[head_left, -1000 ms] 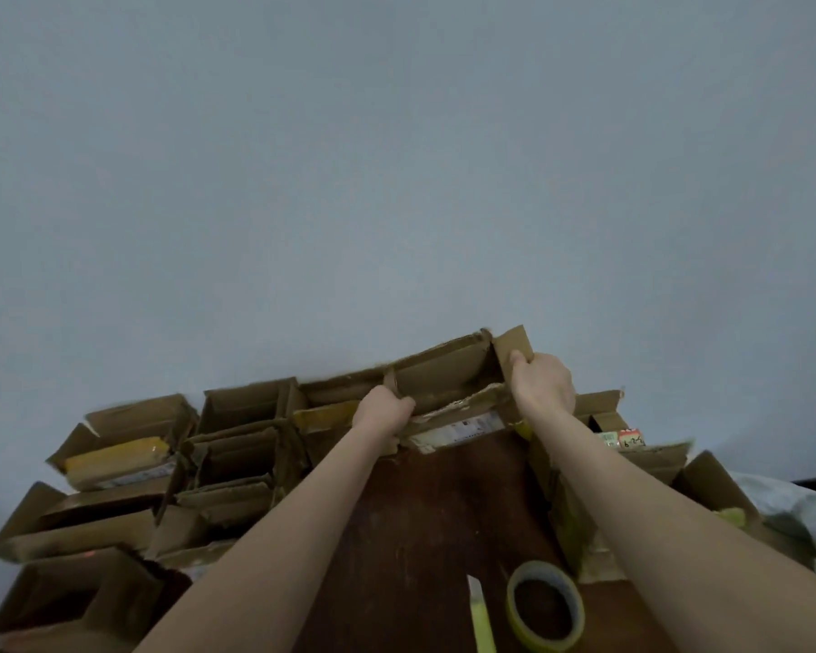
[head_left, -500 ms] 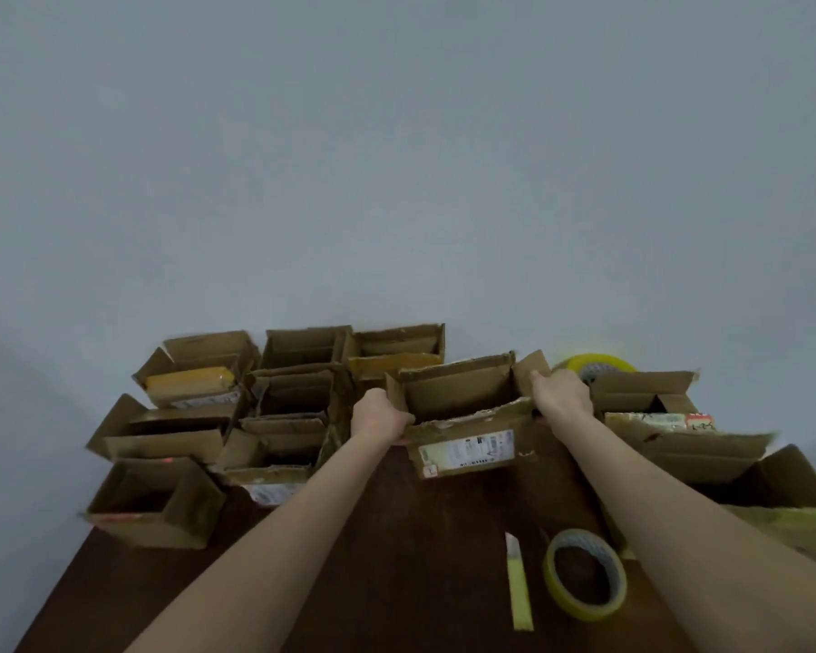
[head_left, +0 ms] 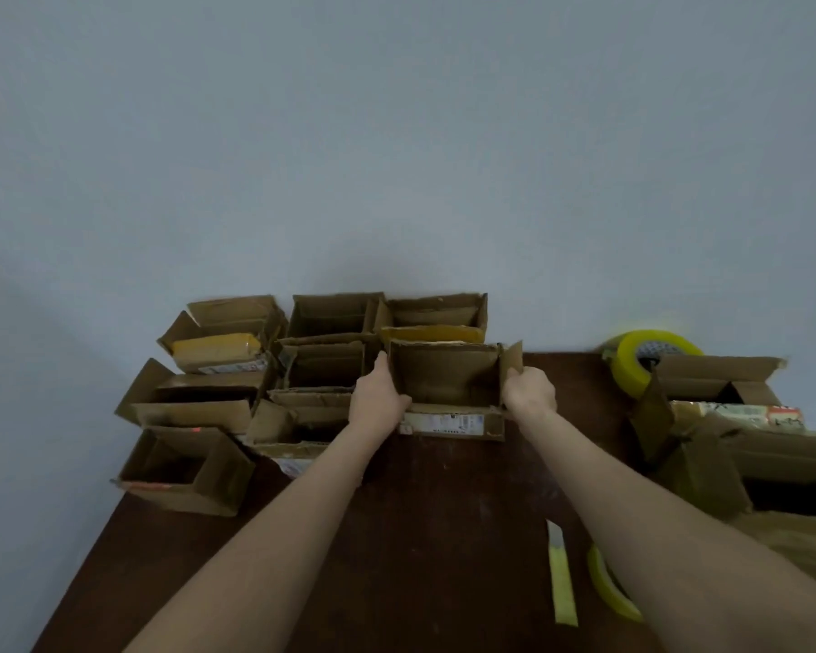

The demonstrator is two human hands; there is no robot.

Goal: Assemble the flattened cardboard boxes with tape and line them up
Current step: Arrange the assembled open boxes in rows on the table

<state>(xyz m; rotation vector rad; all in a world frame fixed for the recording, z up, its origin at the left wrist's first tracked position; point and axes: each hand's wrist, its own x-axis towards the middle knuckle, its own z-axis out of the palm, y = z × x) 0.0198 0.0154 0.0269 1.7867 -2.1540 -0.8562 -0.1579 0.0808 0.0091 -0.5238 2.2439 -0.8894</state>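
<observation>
Box (head_left: pixel 444 379) seems clasped between left grip (head_left: pixel 380 400), right grip (head_left: pixel 528 393).

Near tape roll (head_left: pixel 606 591) half hidden

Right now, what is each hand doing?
Left hand: grips the left end of the open box.
Right hand: grips its right end.

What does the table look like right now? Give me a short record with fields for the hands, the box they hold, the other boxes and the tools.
Hands: left hand and right hand grip opposite walls of one open box
Held box: top open, white label on its near side
Left: rows of open boxes
Right: more boxes
Tools: tape roll by the wall; second roll and yellow cutter on the table
</observation>
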